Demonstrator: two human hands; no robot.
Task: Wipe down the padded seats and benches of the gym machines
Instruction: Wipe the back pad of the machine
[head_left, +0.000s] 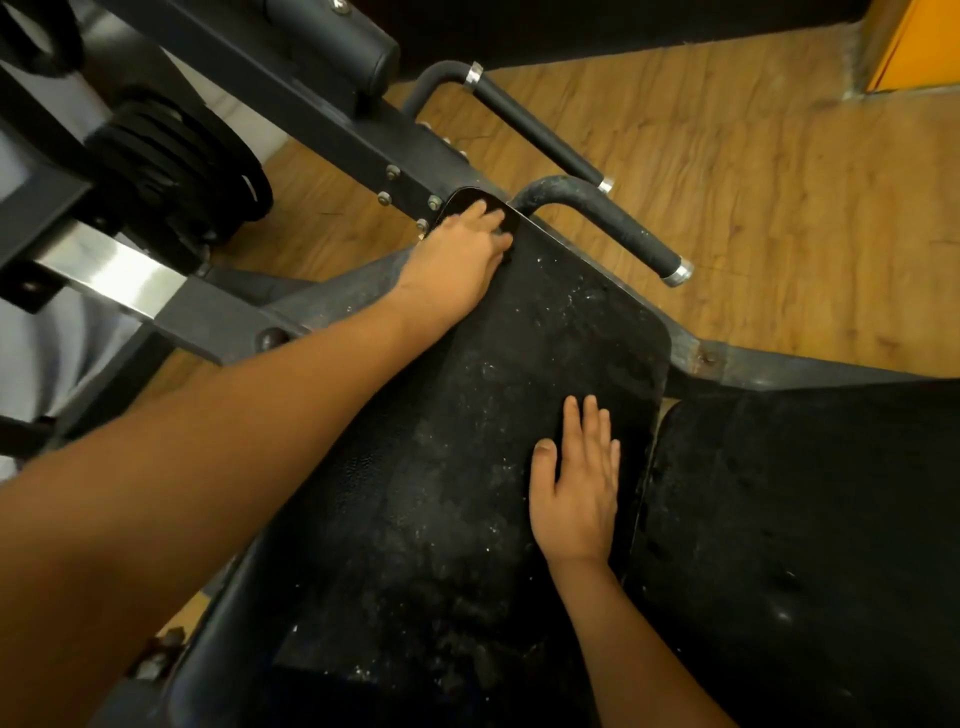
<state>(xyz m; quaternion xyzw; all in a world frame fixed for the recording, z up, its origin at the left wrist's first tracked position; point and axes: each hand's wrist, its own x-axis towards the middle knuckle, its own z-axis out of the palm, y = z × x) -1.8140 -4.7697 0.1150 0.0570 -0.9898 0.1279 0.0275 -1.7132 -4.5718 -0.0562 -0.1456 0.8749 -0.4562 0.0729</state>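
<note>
Black weight plates (176, 161) hang at the far left. The left hand (457, 260) lies on the far corner of the dusty black padded seat (441, 467), its fingers bent down; whether they grip anything cannot be told. The right hand (576, 483) rests flat, fingers straight, near the seat's right edge, beside a second pad (805, 545).

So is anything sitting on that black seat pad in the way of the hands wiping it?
Nothing visible does. Both the left hand and the right hand already rest on the seat pad, and the surface between them holds only whitish specks.
</note>
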